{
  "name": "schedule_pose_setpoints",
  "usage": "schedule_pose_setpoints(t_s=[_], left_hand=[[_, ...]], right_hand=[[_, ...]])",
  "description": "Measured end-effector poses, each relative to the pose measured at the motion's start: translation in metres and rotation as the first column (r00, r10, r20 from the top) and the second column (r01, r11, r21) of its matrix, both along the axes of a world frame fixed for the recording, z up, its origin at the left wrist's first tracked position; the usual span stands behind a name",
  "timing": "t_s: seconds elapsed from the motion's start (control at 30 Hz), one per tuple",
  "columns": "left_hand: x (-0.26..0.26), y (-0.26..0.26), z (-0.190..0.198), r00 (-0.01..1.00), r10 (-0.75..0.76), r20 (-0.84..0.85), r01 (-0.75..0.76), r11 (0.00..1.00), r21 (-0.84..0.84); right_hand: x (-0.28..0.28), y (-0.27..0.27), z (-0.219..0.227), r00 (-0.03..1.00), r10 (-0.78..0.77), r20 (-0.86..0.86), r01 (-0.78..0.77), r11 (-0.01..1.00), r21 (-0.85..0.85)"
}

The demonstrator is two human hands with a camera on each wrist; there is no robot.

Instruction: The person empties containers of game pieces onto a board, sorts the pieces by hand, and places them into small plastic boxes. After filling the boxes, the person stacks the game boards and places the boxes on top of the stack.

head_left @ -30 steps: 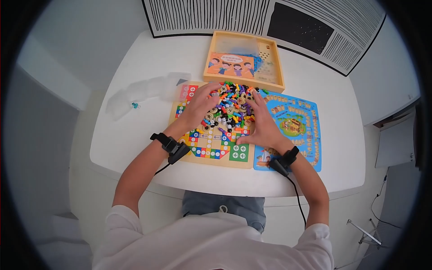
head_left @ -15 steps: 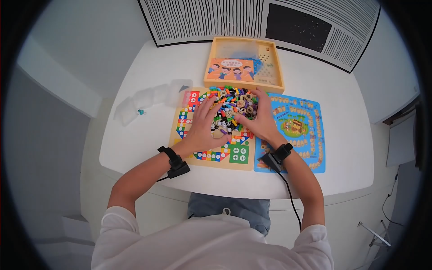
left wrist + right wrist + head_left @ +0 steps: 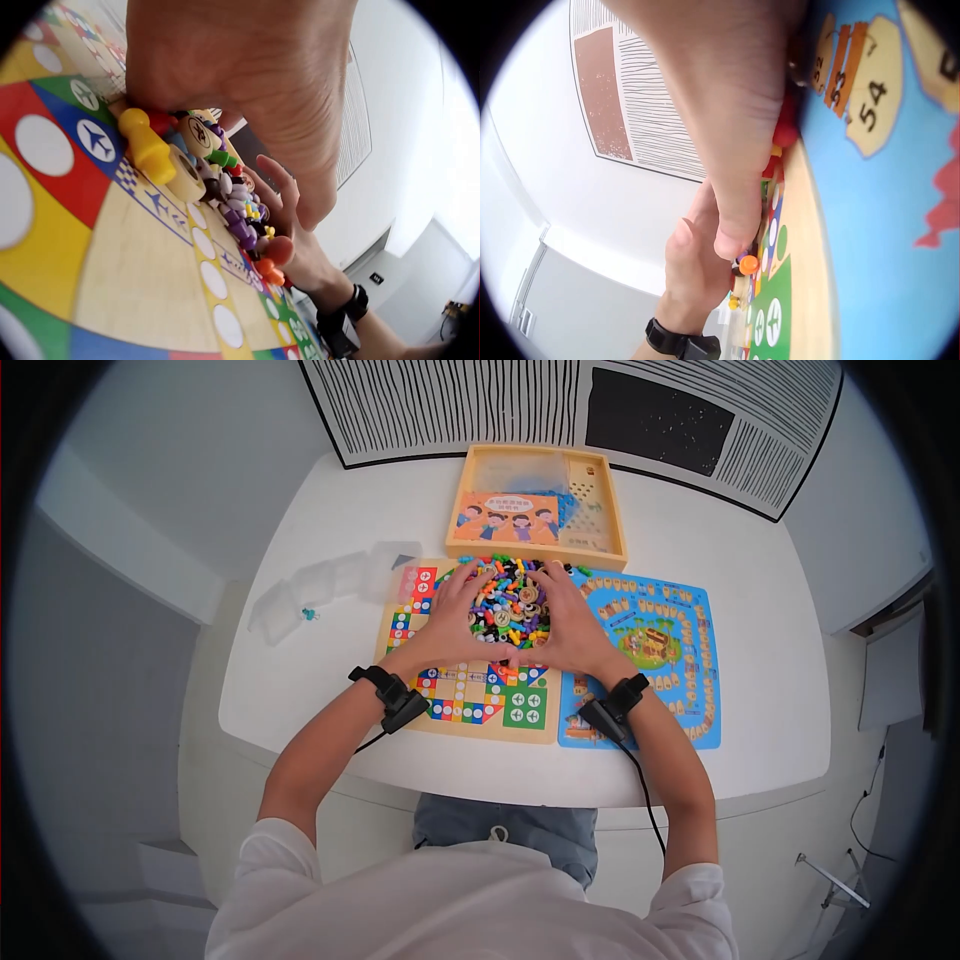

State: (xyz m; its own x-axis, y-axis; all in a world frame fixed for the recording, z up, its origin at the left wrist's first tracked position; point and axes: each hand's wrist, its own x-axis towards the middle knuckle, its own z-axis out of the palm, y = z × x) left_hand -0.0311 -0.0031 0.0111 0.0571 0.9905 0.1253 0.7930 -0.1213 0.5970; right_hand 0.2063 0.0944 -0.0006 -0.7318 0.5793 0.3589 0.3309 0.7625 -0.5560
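Observation:
A heaped pile of small game pieces [image 3: 510, 605], colourful pawns and round wooden discs, lies on the printed flying-chess board [image 3: 470, 678]. My left hand [image 3: 447, 628] curves along the pile's left side and my right hand [image 3: 572, 630] along its right. Both thumbs point inward and nearly meet at the near edge of the heap. In the left wrist view, a yellow pawn [image 3: 150, 148] and a wooden disc [image 3: 185, 176] lie beneath the left hand, with a purple pawn [image 3: 240, 229] farther along. An orange pawn [image 3: 748, 265] shows by the right thumb in the right wrist view.
To the right lies a blue numbered game board [image 3: 690, 660]. Behind the pile stands a wooden box [image 3: 535, 554] with an orange booklet [image 3: 508, 518] inside. Clear plastic containers [image 3: 325, 582] stand at the left, near a small teal item [image 3: 310, 614].
The hands have come closer together around the pile, and the thumbs have drawn toward each other at its near side. The heap looks narrower than before.

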Motion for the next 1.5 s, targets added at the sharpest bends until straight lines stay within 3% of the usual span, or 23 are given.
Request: schedule_pose_setpoints(t_s=[0.17, 0.33, 0.63, 1.5], left_hand=[[0.005, 0.000, 0.000, 0.991, 0.027, 0.134, -0.027, 1.000, 0.001], [0.009, -0.007, -0.003, 0.998, -0.029, -0.048, 0.034, 0.992, 0.118], [0.005, 0.011, -0.016, 0.995, -0.072, -0.069, 0.087, 0.967, 0.241], [0.007, 0.010, -0.008, 0.992, -0.118, 0.055, 0.109, 0.984, 0.142]], right_hand=[[-0.013, 0.006, -0.005, 0.999, -0.033, -0.030, 0.034, 0.998, 0.045], [-0.013, 0.005, 0.002, 0.999, -0.016, -0.035, 0.016, 1.000, -0.015], [-0.019, 0.006, 0.001, 0.999, -0.026, -0.029, 0.027, 0.999, 0.025], [-0.022, 0.008, 0.003, 0.999, -0.003, -0.050, 0.001, 1.000, -0.030]])
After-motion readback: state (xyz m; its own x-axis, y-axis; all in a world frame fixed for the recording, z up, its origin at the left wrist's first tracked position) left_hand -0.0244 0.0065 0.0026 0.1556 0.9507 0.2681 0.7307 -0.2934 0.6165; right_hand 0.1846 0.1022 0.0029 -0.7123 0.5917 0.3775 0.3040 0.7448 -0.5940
